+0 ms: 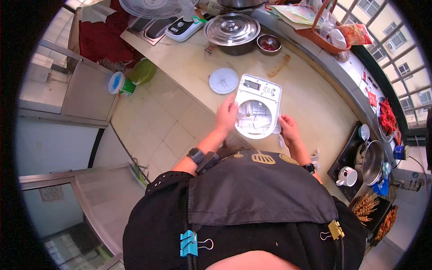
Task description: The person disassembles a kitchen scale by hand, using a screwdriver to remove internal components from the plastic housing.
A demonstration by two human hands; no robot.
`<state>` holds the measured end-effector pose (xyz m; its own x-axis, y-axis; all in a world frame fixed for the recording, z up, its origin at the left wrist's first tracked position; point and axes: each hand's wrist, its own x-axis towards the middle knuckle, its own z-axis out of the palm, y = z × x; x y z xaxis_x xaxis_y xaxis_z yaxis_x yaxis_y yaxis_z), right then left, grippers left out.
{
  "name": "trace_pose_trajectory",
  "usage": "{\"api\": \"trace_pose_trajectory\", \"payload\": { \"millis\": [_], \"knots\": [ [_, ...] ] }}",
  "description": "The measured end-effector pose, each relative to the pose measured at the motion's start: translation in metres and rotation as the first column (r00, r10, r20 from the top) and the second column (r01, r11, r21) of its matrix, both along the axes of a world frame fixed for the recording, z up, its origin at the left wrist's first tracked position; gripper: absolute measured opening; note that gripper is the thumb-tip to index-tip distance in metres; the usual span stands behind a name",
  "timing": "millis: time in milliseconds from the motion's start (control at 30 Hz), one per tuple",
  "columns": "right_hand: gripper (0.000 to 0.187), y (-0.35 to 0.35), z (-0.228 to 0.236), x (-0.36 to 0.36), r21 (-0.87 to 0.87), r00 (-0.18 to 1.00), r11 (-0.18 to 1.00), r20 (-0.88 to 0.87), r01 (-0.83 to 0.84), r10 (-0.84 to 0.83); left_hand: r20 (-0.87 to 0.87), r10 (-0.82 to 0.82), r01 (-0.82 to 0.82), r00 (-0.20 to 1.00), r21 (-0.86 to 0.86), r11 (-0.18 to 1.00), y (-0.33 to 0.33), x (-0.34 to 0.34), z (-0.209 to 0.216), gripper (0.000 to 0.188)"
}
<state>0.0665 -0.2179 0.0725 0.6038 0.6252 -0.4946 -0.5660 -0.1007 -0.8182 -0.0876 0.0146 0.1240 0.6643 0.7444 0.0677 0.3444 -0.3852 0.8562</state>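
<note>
A white kitchen scale body [252, 95] is held up above the near edge of the counter. It has a small grey display and buttons at its far end, and a large round opening shows its white inner parts. My left hand [226, 116] grips its left edge, thumb on top. At the right edge, my right hand [290, 129] closes around the rim, its fingers partly hidden beneath. A pale piece shows under the body by that hand; I cannot make out what it is. Just beyond, a round white disc [223, 81] lies flat on the counter.
Toward the back of the pale counter [310, 96] stand a lidded metal pot [231, 29], a small metal bowl [269, 43], a white appliance [183, 29] and a fan [157, 5]. A wicker basket [317, 38] sits by the window. To the right are a mug [346, 176] and a pan [373, 163].
</note>
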Motion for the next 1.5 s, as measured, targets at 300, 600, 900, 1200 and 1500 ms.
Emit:
{"api": "trace_pose_trajectory", "payload": {
  "millis": [300,600,900,1200,1500],
  "knots": [
    [0.018,0.06,0.022,-0.018,0.012,0.997,1.0,0.074,-0.009,0.008,0.099,0.05,0.067,0.994,-0.891,0.449,0.06,-0.029,0.004,0.047],
    [0.03,0.203,0.013,-0.055,0.059,0.914,0.915,0.092,-0.4,0.394,0.258,0.23,0.224,0.939,-0.961,0.164,0.181,-0.113,-0.004,0.043],
    [0.036,0.271,-0.115,0.042,-0.735,0.517,0.613,0.659,0.291,0.546,0.149,0.576,-0.094,0.804,-0.924,0.37,0.301,-0.248,0.011,0.043],
    [0.038,0.333,-0.155,0.118,-0.833,0.451,0.535,0.534,0.137,0.715,0.181,0.853,-0.177,0.49,-0.937,0.3,0.347,-0.354,-0.006,0.043],
    [0.102,0.372,-0.107,-0.051,-0.783,-0.092,0.575,0.571,0.238,0.816,0.193,0.925,-0.222,0.328,-0.936,0.274,0.406,-0.411,-0.029,0.042]
  ]
}}
